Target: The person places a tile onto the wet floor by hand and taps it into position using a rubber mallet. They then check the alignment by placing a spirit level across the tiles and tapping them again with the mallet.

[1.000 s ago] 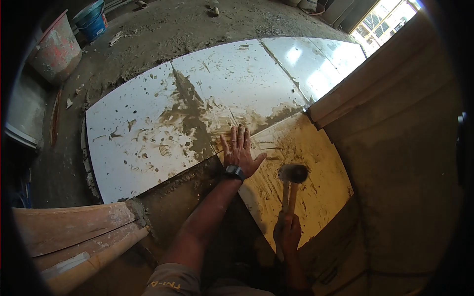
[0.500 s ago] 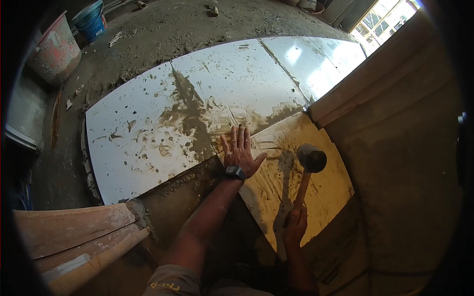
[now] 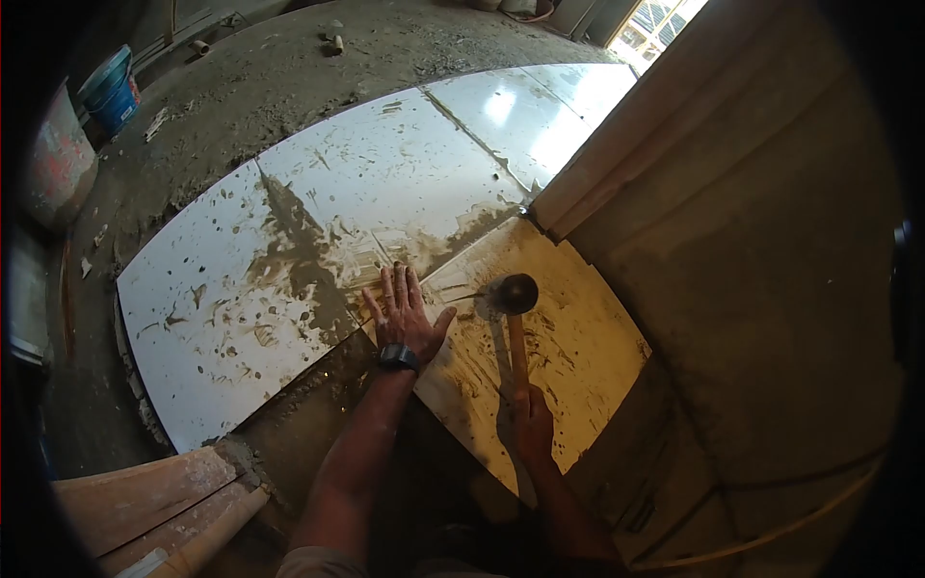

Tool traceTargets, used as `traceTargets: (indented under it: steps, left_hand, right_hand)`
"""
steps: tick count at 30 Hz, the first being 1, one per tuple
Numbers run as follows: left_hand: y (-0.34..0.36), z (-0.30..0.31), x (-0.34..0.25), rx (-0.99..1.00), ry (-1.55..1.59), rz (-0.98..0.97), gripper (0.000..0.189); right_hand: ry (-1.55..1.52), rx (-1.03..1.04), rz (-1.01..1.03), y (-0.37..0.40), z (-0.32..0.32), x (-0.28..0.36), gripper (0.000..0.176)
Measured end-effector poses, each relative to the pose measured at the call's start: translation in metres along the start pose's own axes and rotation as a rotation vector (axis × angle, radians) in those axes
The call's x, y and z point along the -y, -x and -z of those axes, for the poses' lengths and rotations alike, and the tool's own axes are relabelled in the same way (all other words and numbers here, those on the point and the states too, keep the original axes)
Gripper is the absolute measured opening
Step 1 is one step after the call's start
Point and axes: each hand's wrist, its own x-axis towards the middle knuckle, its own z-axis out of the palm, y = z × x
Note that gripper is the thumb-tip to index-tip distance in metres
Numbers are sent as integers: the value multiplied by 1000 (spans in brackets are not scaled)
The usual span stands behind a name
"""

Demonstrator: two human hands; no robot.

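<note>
My left hand (image 3: 405,318), with a watch on the wrist, lies flat with fingers spread over the seam where floor tiles meet. Its thumb reaches onto the yellow-lit tile (image 3: 578,356) at the right. In my right hand (image 3: 532,424) is the wooden handle of a rubber mallet (image 3: 517,306). The dark mallet head is at or just above that tile, its shadow close beside it; contact cannot be made out. Wet mortar smears cover this tile and the large white tiles (image 3: 207,289) beyond it.
A wooden door frame (image 3: 665,125) and a wall (image 3: 761,270) stand to the right. Wooden boards (image 3: 154,501) jut in at lower left. A blue bucket (image 3: 111,91) and a stained, paint-marked tub (image 3: 63,159) sit at far left on rough ground (image 3: 270,77).
The view has swung right, so the tiles appear further left. The mallet head has come down closer to the tile and its shadow. My left hand stays flat by the seam.
</note>
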Motion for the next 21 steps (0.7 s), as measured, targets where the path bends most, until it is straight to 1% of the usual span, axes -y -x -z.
traceTargets:
  steps: [2, 3, 5, 6, 7, 9, 10, 11, 13, 14, 15, 17, 18, 19, 21]
  left_hand:
    - [-1, -2, 0, -8, -19, 14, 104]
    - [0, -2, 0, -5, -18, 13, 104]
    - [-1, -1, 0, -7, -18, 11, 103]
    - [-1, 0, 1, -5, -18, 7, 103]
    - [-1, -1, 1, 1, -18, 9, 103]
    - [-3, -1, 0, 2, -16, 8, 103]
    - [-3, -1, 0, -6, -10, 10, 103]
    - [-1, -2, 1, -8, -5, 10, 103]
    - [0, 2, -1, 12, -19, 14, 103]
    - [-1, 4, -2, 26, -31, 18, 103]
    - [-1, 2, -3, 25, -30, 11, 103]
    - [-2, -3, 0, 30, -16, 28, 104]
    - [-4, -2, 1, 25, -18, 32, 104]
    - [-4, -3, 1, 8, -21, 26, 104]
    - [-1, -4, 0, -4, -25, 7, 104]
  right_hand:
    - [-225, -68, -41, 5, -1, 4, 50]
    - [-223, -69, -45, 7, 1, 5, 50]
    - [-63, -36, -70, 5, 4, 10, 50]
    - [62, 36, -77, 0, 11, 13, 46]
    - [62, 34, -80, 2, 13, 11, 46]
    - [-95, -27, -27, 4, 17, 10, 44]
    - [-163, -75, 24, 0, 10, -4, 46]
    - [-161, -72, 20, -1, 9, -13, 46]
    - [-88, -108, 15, 2, 15, 4, 46]
    - [15, -106, 85, -12, 7, -20, 36]
    - [12, -112, 83, -13, 10, -18, 36]
    - [-152, -156, 99, -17, 16, -13, 39]
    - [-287, -153, 63, -16, 19, -10, 40]
    - [-285, -147, 61, -17, 18, -13, 40]
    - [-315, -154, -28, -21, 17, -16, 44]
